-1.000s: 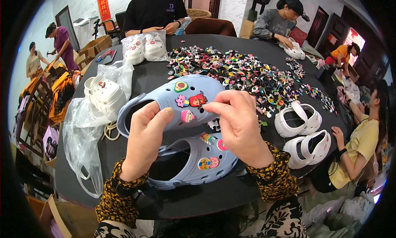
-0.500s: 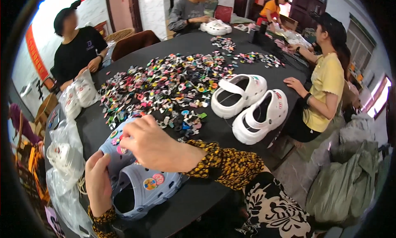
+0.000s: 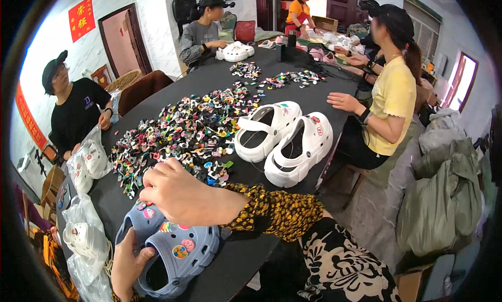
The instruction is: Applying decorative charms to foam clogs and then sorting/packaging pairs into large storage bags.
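- The person's left hand (image 3: pixel 129 263) grips the heel end of a pale blue clog (image 3: pixel 175 247), fingers wrapped over its rim; the clog sits at the near edge of the black table (image 3: pixel 225 74), close to the near-left corner.
- A second blue clog (image 3: pixel 137 222) lies just beside it on the left, mostly hidden under the hand and the first one.
- The right hand (image 3: pixel 183 194) rests over the toe end of the clogs, fingers curled down toward the edge of the charm pile — whether it pinches anything I cannot tell, the fingertips are hidden.
- Several round, colourful charms are already stuck on the blue upper — one orange-and-green one (image 3: pixel 180 251) shows plainly.
- A wide heap of small coloured shoe charms (image 3: pixel 178 132) spreads across the middle of the table, from just beyond the right hand toward the far side.
- A pair of white clogs (image 3: pixel 285 140) lies near the right edge, side by side, touching.
- Clear plastic bags with white clogs (image 3: pixel 86 163) sit along the left edge.
- A person in a yellow top (image 3: pixel 389 105) sits at the right edge, one hand flat on the tabletop; a person in black (image 3: pixel 76 111) sits at the left.
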The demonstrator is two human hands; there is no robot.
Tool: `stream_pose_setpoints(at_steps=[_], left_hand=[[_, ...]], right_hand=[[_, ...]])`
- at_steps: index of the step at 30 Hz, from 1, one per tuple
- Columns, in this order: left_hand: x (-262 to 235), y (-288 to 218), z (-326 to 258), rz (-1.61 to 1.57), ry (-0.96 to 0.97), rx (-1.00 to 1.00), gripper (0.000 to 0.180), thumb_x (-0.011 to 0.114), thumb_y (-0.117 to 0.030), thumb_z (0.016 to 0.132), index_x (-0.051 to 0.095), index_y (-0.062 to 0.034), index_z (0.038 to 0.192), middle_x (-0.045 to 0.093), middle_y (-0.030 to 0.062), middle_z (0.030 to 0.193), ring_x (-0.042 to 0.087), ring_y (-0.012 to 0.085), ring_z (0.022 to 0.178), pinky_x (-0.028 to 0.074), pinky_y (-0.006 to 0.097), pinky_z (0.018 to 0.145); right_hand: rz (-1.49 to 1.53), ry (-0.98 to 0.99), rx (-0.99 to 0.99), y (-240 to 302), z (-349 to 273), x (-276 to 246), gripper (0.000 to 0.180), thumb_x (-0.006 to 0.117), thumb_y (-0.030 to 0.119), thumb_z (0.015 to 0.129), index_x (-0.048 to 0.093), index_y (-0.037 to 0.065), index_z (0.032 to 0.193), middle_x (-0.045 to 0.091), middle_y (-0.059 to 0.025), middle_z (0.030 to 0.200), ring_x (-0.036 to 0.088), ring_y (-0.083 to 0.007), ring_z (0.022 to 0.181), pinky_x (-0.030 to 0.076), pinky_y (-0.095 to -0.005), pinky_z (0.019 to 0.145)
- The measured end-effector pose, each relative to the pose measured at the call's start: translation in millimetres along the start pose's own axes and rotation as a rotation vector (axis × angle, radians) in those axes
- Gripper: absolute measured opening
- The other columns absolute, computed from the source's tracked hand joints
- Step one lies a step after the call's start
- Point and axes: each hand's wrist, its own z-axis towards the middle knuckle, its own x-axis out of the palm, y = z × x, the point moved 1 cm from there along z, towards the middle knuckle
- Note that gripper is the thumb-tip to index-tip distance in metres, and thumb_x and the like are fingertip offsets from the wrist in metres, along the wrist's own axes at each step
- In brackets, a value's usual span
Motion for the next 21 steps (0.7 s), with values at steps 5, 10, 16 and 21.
stream_pose_setpoints(at_steps=[5,10,16,21], left_hand=[[-2,10,-9,0.552,-0.023,-0.008,0.050,0.078,-0.027,0.064,0.051,0.0055,0.091,0.053,0.0207,0.090,0.053,0.0402,0.086,0.043,0.044,0.073],[9,14,-9,0.590,-0.035,0.033,0.033,0.071,-0.014,0.068,0.047,0.0029,0.083,0.050,0.0206,0.086,0.051,0.0419,0.085,0.041,0.047,0.072],[18,6,-8,0.506,-0.080,0.122,0.020,0.064,-0.005,0.068,0.046,0.0036,0.073,0.050,0.0209,0.078,0.051,0.0426,0.081,0.041,0.048,0.069],[21,-12,-11,0.519,-0.084,0.150,0.014,0.059,-0.003,0.069,0.048,0.0046,0.074,0.052,0.0234,0.075,0.051,0.0451,0.076,0.041,0.049,0.066]], right_hand=[[-0.064,0.019,0.008,-1,-8,-44,0.021,0.058,0.004,0.073,0.065,0.008,0.091,0.054,-0.0080,0.095,0.051,-0.0250,0.095,0.034,-0.0389,0.085],[-0.085,0.003,0.057,13,-27,-76,0.021,0.059,0.002,0.073,0.065,0.008,0.093,0.054,-0.0058,0.095,0.051,-0.0230,0.094,0.033,-0.0380,0.085],[0.000,0.011,0.110,31,-68,-88,0.023,0.061,-0.001,0.074,0.063,0.008,0.095,0.053,-0.0039,0.095,0.052,-0.0202,0.090,0.034,-0.0354,0.085],[0.037,0.041,0.202,39,-98,-101,0.029,0.060,-0.003,0.073,0.062,0.009,0.100,0.055,-0.0033,0.100,0.053,-0.0209,0.094,0.035,-0.0353,0.085]])
